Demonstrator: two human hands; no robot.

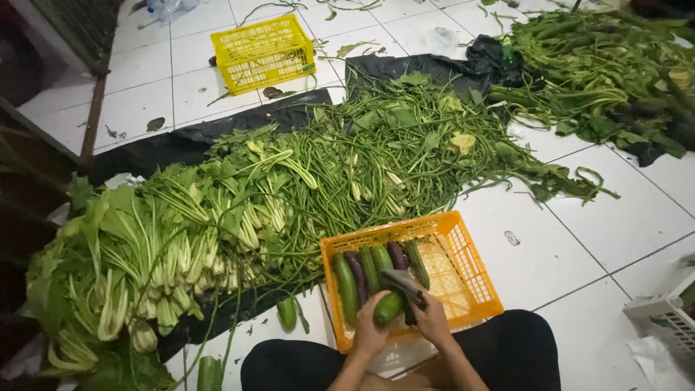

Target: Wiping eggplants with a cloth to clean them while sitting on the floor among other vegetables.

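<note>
I sit on a white tiled floor with an orange plastic crate (474, 279) in front of my knees. My left hand (371, 329) grips a green cucumber (389, 308) over the crate's near edge. My right hand (432, 318) holds a dark knife (402, 284), its blade resting against the cucumber's tip. Inside the crate's left half lie green cucumbers (346, 284) and purple eggplants (397, 255) side by side; the right half shows bare mesh.
Leafy greens (145, 253) and long beans (376, 163) lie heaped on black plastic (181, 145) to the left and ahead. More greens (601, 72) pile at far right. A yellow crate (262, 52) stands behind. A loose cucumber (287, 313) lies by my left knee; a white basket (670, 311) sits at right.
</note>
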